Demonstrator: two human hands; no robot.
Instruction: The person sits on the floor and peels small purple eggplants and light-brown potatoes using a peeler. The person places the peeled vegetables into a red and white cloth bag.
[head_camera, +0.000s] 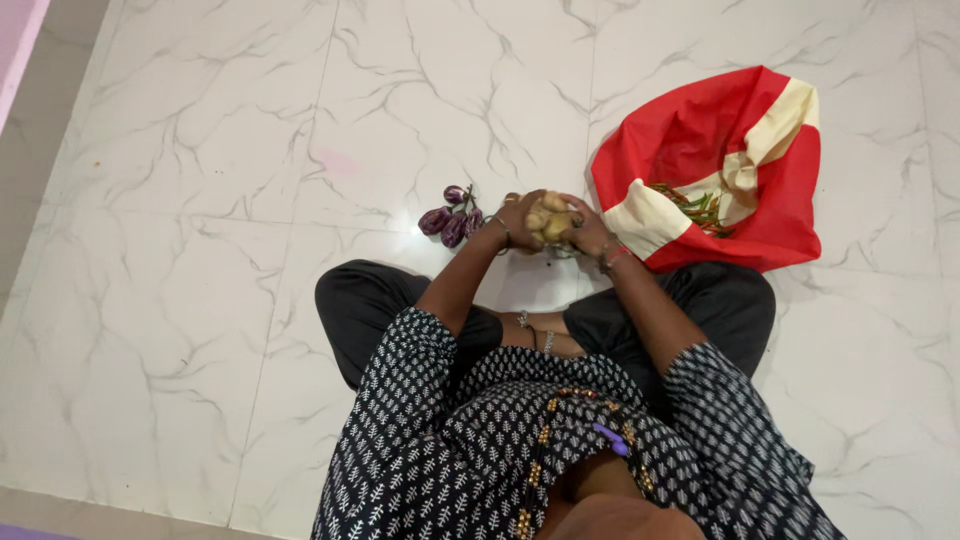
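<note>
I sit cross-legged on a white marble floor (230, 200). Both hands meet just in front of my knees, cupped around a small pile of pale brown potatoes (551, 217). My left hand (517, 219) closes on the pile from the left, and my right hand (588, 228) from the right. Several small purple aubergines (451, 220) lie on the floor right beside my left hand.
A red and cream cloth bag (735, 150) lies open on the floor to the right of my hands, with green chillies (698, 207) showing in its mouth. A pink wall edge (20, 30) runs along the far left.
</note>
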